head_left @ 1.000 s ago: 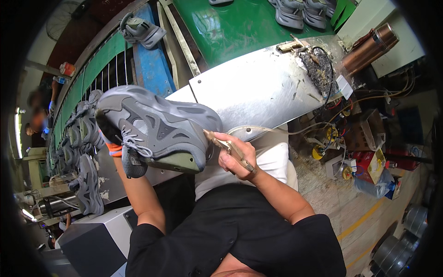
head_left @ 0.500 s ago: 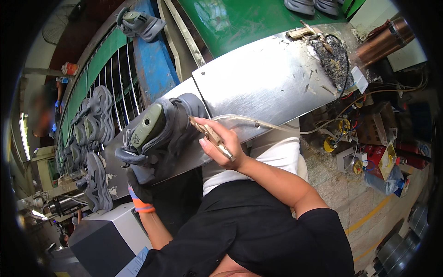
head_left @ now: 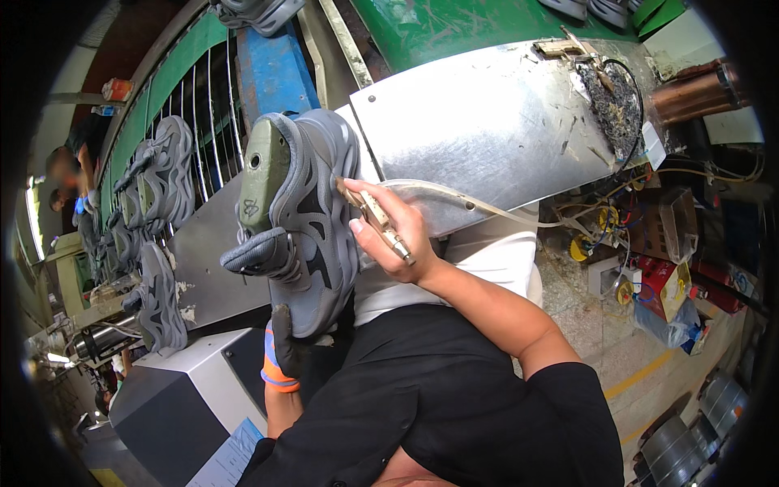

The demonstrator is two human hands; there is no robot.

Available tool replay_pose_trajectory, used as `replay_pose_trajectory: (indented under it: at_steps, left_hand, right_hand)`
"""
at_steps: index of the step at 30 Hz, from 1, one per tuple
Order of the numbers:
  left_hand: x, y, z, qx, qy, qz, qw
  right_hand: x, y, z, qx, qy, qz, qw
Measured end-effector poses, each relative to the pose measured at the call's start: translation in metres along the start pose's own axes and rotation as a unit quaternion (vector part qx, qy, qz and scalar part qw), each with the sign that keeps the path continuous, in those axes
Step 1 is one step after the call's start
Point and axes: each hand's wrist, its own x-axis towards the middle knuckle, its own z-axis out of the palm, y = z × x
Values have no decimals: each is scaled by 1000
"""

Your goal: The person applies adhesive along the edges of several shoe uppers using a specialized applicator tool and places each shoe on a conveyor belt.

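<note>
My gloved left hand (head_left: pixel 286 344), with an orange cuff, grips a grey sneaker (head_left: pixel 319 235) by its toe end. A green shoe last (head_left: pixel 264 170) fills the sneaker, whose heel points away from me and whose side and sole edge face right. Most of the left fingers are hidden under the toe. My bare right hand (head_left: pixel 403 235) is closed around a small brass-coloured metal gun (head_left: pixel 375 215) with a narrow brownish tip. That tip sits at the sole's edge; whether it touches cannot be made out. A clear hose (head_left: pixel 454 193) runs from near the right hand towards the right.
Several grey sneakers (head_left: pixel 162 296) stand at left beside a wire rack (head_left: pixel 213 122). A metal worktop (head_left: pixel 479 114) spans the middle, with a similar brass tool (head_left: pixel 560 50) by a crusty dark patch (head_left: pixel 614 118). Another person (head_left: pixel 81 174) works at far left.
The sneaker has been turned more upright and shifted right, showing its side more fully. My left hand has moved right and up with it. My right hand keeps its grip, nearly still.
</note>
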Motion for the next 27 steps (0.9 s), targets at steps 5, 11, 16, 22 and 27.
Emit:
replay_pose_trajectory:
  at_steps: [5, 11, 16, 22, 27]
  left_hand:
    - [5, -1, 12, -21, -15, -3, 1000]
    - [12, -1, 21, -39, -50, -31, 997]
    - [14, 4, 39, -75, -42, -54, 995]
    - [24, -2, 47, -113, -117, -79, 983]
    - [31, 1, 61, -171, -180, -116, 962]
  right_hand:
    - [-2, -2, 0, 2, -10, -5, 1000]
    - [-14, -9, -6, 6, -50, 67, 997]
    - [-23, -8, -10, -13, -59, 46, 997]
    - [-29, -21, -31, -20, -91, 76, 993]
    - [-49, -30, -48, -9, -79, 115, 990]
